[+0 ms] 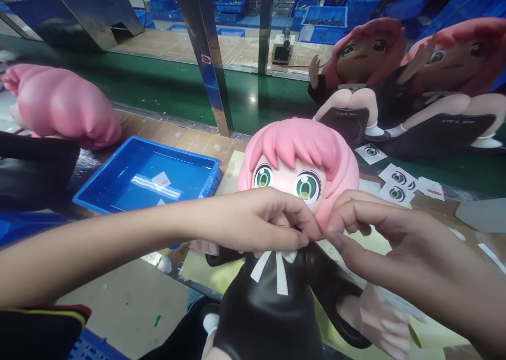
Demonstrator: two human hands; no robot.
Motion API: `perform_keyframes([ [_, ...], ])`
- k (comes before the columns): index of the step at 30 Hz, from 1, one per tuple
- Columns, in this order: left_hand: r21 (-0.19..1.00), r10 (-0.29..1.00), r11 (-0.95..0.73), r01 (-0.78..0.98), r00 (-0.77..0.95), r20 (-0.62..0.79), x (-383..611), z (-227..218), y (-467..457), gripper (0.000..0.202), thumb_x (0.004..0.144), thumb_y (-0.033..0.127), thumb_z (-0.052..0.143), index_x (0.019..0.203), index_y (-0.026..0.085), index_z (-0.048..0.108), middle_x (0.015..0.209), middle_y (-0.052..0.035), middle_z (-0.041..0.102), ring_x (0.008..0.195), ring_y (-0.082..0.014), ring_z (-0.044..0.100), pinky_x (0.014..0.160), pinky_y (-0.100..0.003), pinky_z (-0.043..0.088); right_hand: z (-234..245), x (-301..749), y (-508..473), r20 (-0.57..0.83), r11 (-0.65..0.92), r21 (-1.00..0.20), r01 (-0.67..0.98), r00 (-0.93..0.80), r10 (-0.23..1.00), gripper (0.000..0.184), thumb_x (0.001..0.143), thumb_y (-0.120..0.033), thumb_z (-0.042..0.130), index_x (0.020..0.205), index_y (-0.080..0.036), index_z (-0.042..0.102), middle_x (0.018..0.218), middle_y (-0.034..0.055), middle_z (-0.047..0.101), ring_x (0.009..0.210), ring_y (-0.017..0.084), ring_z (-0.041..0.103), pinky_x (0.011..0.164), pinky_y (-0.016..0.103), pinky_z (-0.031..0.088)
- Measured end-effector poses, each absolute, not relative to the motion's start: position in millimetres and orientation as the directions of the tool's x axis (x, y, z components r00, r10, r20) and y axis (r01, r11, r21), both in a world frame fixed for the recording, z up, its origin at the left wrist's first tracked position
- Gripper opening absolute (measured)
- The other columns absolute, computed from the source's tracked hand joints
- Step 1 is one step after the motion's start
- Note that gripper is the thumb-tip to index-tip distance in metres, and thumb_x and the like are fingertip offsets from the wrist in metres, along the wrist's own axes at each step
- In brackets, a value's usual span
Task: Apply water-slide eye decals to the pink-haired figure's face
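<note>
We bring both hands together under the chin of a pink-haired doll [294,175] standing before us at the table [177,136] edge. Our left hand [256,220] reaches across, forearm level, fingers curled and pinching at the doll's mouth; our right hand [379,233] meets it, fingertips pinched on the cheek. A blue tray [118,165] sits nearby left; finished dolls [367,70] lie behind.
</note>
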State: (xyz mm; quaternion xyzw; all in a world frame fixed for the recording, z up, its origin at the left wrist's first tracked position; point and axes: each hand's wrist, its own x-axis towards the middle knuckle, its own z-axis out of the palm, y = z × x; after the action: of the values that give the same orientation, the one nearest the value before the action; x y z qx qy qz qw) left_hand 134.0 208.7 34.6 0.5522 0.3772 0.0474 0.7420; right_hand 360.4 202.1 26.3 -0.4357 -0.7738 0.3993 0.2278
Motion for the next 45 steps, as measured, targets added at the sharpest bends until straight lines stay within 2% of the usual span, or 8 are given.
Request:
perform_keyframes([
  [9, 0.874, 0.558, 0.376, 0.307, 0.678, -0.478, 140, 29, 208, 0.02, 0.096, 0.036, 0.061, 0.099, 0.016, 0.063, 0.07, 0.007, 0.051, 0.05, 0.0009, 0.043, 0.046, -0.007, 0.037, 27, 360, 206, 0.013, 0.298, -0.819, 0.49, -0.504, 0.864, 0.017, 0.077, -0.03, 0.062, 0.06, -0.027, 0.06, 0.068, -0.0036, 0.064, 0.062, 0.01, 0.064, 0.053, 0.012, 0.05],
  [14, 0.876, 0.548, 0.371, 0.307, 0.689, -0.474, 139, 32, 207, 0.026, 0.094, 0.043, 0.063, 0.099, 0.017, 0.063, 0.066, 0.0073, 0.049, 0.049, -0.0009, 0.04, 0.042, -0.009, 0.032, 25, 367, 205, 0.04, 0.327, -0.797, 0.507, -0.498, 0.866, 0.012, 0.084, -0.039, 0.065, 0.076, -0.032, 0.069, 0.081, -0.0037, 0.069, 0.074, 0.01, 0.068, 0.061, 0.01, 0.054],
  [17, 0.861, 0.531, 0.381, 0.337, 0.682, -0.502, 139, 35, 208, 0.022, 0.096, 0.038, 0.061, 0.099, 0.016, 0.062, 0.063, 0.0077, 0.047, 0.049, -0.0017, 0.04, 0.043, -0.01, 0.032, 24, 368, 204, 0.047, 0.335, -0.788, 0.516, -0.493, 0.869, 0.009, 0.084, -0.042, 0.067, 0.082, -0.037, 0.074, 0.084, -0.0051, 0.071, 0.077, 0.01, 0.071, 0.062, 0.008, 0.054],
  [27, 0.877, 0.556, 0.37, 0.307, 0.683, -0.473, 138, 32, 209, 0.016, 0.097, 0.03, 0.058, 0.097, 0.015, 0.062, 0.062, 0.0084, 0.047, 0.047, -0.0005, 0.04, 0.045, -0.01, 0.035, 31, 355, 207, 0.045, 0.337, -0.783, 0.522, -0.494, 0.868, 0.02, 0.079, -0.04, 0.067, 0.061, -0.032, 0.067, 0.071, -0.0056, 0.068, 0.065, 0.009, 0.068, 0.056, 0.007, 0.052],
  [30, 0.873, 0.55, 0.369, 0.318, 0.682, -0.482, 138, 33, 209, 0.017, 0.097, 0.031, 0.057, 0.097, 0.015, 0.062, 0.061, 0.0088, 0.044, 0.046, -0.0007, 0.039, 0.044, -0.01, 0.034, 29, 357, 206, 0.044, 0.359, -0.766, 0.533, -0.515, 0.856, 0.02, 0.08, -0.039, 0.067, 0.062, -0.03, 0.067, 0.073, -0.0051, 0.069, 0.067, 0.01, 0.068, 0.057, 0.01, 0.053],
  [37, 0.866, 0.575, 0.322, 0.382, 0.648, -0.499, 135, 29, 209, 0.017, 0.094, 0.028, 0.057, 0.101, 0.014, 0.064, 0.072, 0.0037, 0.054, 0.051, -0.003, 0.043, 0.044, -0.012, 0.034, 28, 360, 206, 0.017, 0.366, -0.749, 0.552, -0.536, 0.844, 0.023, 0.083, -0.042, 0.064, 0.064, -0.03, 0.067, 0.075, -0.0042, 0.069, 0.068, 0.013, 0.068, 0.056, 0.02, 0.056],
  [40, 0.836, 0.613, 0.265, 0.481, 0.585, -0.531, 129, 31, 207, 0.02, 0.092, 0.034, 0.059, 0.102, 0.017, 0.064, 0.08, 0.0016, 0.061, 0.054, -0.0049, 0.045, 0.046, -0.014, 0.036, 25, 363, 208, 0.063, 0.441, -0.679, 0.587, -0.552, 0.832, 0.019, 0.084, -0.042, 0.064, 0.07, -0.03, 0.069, 0.081, -0.0039, 0.069, 0.076, 0.015, 0.067, 0.061, 0.027, 0.057],
  [45, 0.773, 0.675, 0.119, 0.624, 0.52, -0.524, 112, 32, 204, 0.025, 0.096, 0.044, 0.051, 0.103, 0.021, 0.059, 0.077, 0.0026, 0.058, 0.06, -0.0089, 0.051, 0.056, -0.018, 0.042, 20, 363, 210, 0.129, 0.562, -0.53, 0.635, -0.595, 0.793, 0.014, 0.088, -0.038, 0.062, 0.077, -0.034, 0.07, 0.08, -0.007, 0.067, 0.08, 0.016, 0.063, 0.067, 0.037, 0.048],
])
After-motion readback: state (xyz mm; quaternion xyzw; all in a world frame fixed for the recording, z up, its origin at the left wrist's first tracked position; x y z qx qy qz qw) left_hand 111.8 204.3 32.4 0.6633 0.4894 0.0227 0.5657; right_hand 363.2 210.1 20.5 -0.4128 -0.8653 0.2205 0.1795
